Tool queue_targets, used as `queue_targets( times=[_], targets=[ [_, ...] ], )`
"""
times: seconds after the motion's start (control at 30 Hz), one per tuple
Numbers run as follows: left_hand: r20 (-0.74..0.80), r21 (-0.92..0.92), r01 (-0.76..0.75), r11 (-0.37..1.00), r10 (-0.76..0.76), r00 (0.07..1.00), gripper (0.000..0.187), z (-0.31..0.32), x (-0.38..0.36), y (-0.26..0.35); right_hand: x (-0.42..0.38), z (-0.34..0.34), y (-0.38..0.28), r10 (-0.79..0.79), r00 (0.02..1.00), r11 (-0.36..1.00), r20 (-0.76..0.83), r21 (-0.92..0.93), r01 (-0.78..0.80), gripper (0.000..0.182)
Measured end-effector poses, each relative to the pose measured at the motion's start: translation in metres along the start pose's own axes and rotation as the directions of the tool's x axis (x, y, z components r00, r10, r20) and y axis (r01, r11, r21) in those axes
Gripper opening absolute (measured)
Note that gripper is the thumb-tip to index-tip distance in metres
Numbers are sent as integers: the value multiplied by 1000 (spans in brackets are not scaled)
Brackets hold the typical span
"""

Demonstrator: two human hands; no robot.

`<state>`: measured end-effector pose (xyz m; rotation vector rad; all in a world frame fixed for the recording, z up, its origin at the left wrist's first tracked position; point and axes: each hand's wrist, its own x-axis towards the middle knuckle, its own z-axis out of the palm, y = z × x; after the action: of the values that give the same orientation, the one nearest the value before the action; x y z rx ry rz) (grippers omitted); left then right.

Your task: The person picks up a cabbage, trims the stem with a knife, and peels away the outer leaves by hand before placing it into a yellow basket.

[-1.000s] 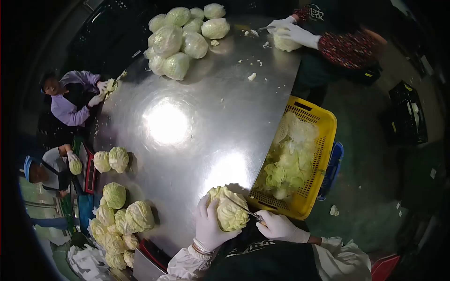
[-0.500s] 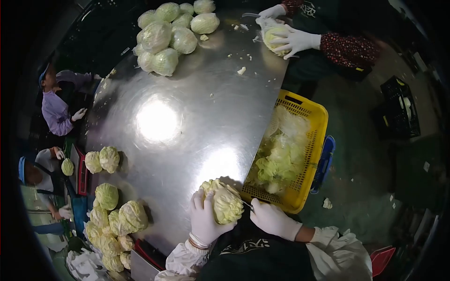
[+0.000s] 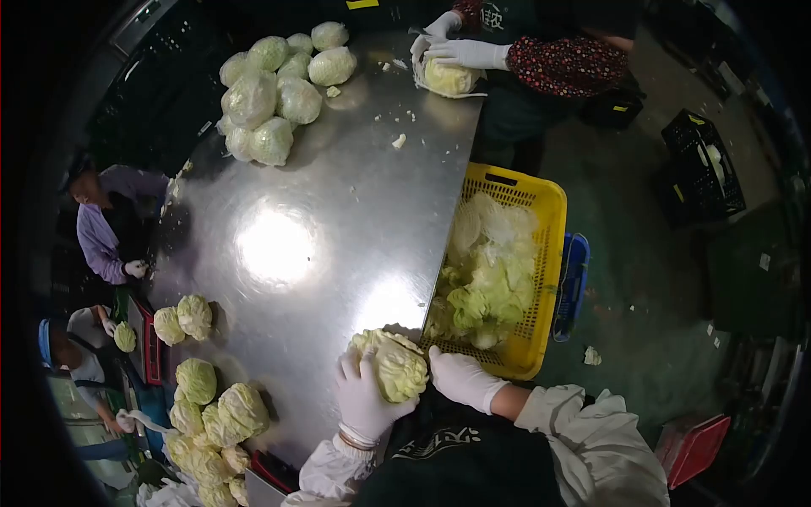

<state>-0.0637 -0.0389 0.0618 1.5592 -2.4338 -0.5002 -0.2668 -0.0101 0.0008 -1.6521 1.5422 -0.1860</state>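
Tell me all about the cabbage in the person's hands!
The cabbage is a round, pale yellow-green head with crinkly leaves. It sits at the near edge of the shiny metal table, beside the yellow crate. The left hand cups its left side and the right hand presses its right side, both in white gloves.

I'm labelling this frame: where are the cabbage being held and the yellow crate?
cabbage (image 3: 393,365), head view, its leafy top.
yellow crate (image 3: 548,221), head view, its right rim.

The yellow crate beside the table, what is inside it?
The yellow crate holds a heap of loose cabbage leaves, pale and green. They cover the bottom, so anything beneath them cannot be seen.
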Motion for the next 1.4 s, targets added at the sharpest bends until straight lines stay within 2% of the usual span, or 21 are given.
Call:
queue_targets(
  times=[0.1, 0.17, 0.2, 0.23, 0.3, 0.37, 0.4, 0.43, 0.47, 0.63, 0.67, 0.7, 0.73, 0.77, 0.83, 0.9, 0.97, 1.1, 1.17, 1.3, 1.4],
  targets=[
    [-32, 3, 3, 1000, -3, 999, 108, 1, -10, -5, 0, 4, 8, -26, 1000, 995, -16, -94, 24, 21],
    [-68, -39, 29, 999, -32, 997, 109, 5, -20, -15, -2, 8, 20, -21, 993, 997, -118, 75, 30, 20],
    [-139, -224, 60, 973, -92, 986, 111, 10, -31, -24, 2, 23, 31, 9, 989, 966, -151, 256, 30, 21],
    [-195, -402, 71, 913, -162, 967, 114, 17, -42, -34, 3, 15, 25, 1, 990, 966, -143, 255, 36, 21],
    [-249, -485, 36, 874, -177, 952, 118, 35, -61, -53, 4, -1, 14, 153, 985, 610, 81, 776, -159, 32],
    [-279, -550, 3, 835, -187, 942, 118, 44, -73, -60, 18, 13, 9, 49, 998, 589, 36, 806, -58, 45],
    [-282, -549, 9, 836, -195, 939, 118, 43, -75, -58, 31, 30, 7, -110, 975, 680, -195, 700, 217, 51],
    [-257, -455, 4, 890, -137, 957, 119, 41, -76, -54, 33, 11, -16, -290, 874, 711, -390, 523, 470, 59],
    [-227, -357, -8, 934, -78, 971, 121, 38, -77, -50, 22, -21, -22, -103, 954, 667, 280, 731, -142, 74],
    [-298, -352, -142, 925, 33, 954, 129, 29, -82, -33, 23, 5, -23, -77, 925, 507, 372, 814, -285, 71],
    [-283, -680, -84, 729, -155, 946, 131, 37, -82, -34, 25, 11, -21, -161, 970, 543, 180, 837, -65, 70],
    [-201, -906, -52, 420, -319, 926, 133, 43, -81, -33, 28, 14, -21, -255, 967, 557, -16, 815, 160, 69],
    [-169, -964, -68, 259, -391, 905, 127, 31, -68, -14, 22, -11, -33, -225, 974, 720, 18, 677, 154, 70],
    [-168, -963, -64, 261, -398, 902, 127, 36, -70, -25, 28, -18, -33, -229, 973, 718, 25, 679, 152, 70],
    [-214, -680, 10, 733, -211, 954, 116, 44, -65, -47, 37, -29, -34, -471, 839, 749, -274, 377, 544, 70],
    [-275, -616, -40, 787, -167, 947, 107, 30, -54, -37, 41, -34, -33, -461, 858, 740, -226, 436, 512, 69],
    [-279, -205, -96, 974, 36, 960, 104, 9, -40, -32, 42, -36, -32, -409, 900, 824, -152, 362, 435, 67],
    [-288, -160, -96, 982, 47, 956, 98, 6, -16, -19, 22, -45, -39, -277, 948, 877, -158, 362, 316, 65],
    [-223, -177, 72, 981, -111, 968, 97, 0, -9, -10, 9, -41, -27, -231, 933, 863, -275, 385, 327, 64],
    [-266, -163, 108, 981, -150, 952, 100, 0, 5, -11, -7, -22, -2, -303, 898, 891, -320, 238, 386, 64],
    [-254, -47, 111, 993, -119, 960, 99, -1, 9, -5, -5, -21, -8, -246, 952, 953, -182, 133, 271, 66]
  ],
)
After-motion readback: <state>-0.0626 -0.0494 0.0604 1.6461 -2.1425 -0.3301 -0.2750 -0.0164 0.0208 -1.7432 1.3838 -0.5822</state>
